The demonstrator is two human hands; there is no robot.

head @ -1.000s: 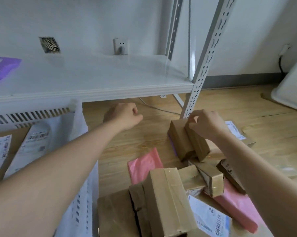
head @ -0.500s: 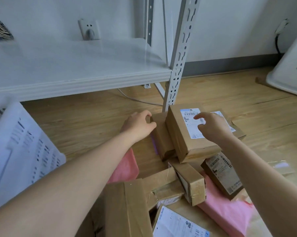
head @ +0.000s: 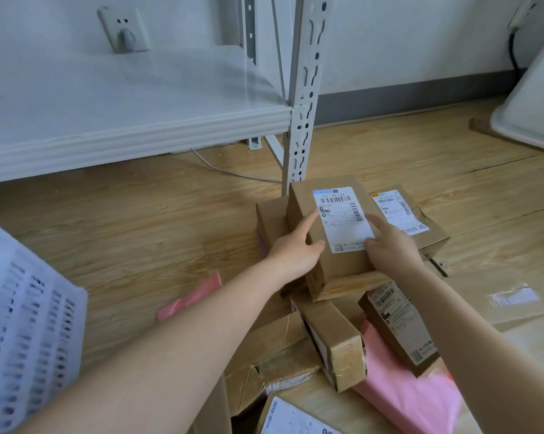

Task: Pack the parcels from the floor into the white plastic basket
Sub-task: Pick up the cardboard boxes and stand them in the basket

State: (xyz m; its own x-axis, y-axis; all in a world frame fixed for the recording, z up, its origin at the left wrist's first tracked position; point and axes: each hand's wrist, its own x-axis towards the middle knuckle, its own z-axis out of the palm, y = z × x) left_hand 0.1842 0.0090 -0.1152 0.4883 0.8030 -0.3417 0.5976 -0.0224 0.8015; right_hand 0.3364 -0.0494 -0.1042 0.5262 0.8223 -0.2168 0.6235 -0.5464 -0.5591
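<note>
Wooden floor point(head: 139, 220) | left hand point(head: 295, 249) moved onto labelled box point(head: 333, 233) | right hand point(head: 389, 245) stays

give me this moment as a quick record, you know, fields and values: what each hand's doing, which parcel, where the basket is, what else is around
left hand: grips left side of labelled box, index finger on its label
right hand: grips its right side
box position: on the pile, by the shelf post
basket: left edge, partly in view
other parcels: cardboard boxes and pink bags on the floor
</note>
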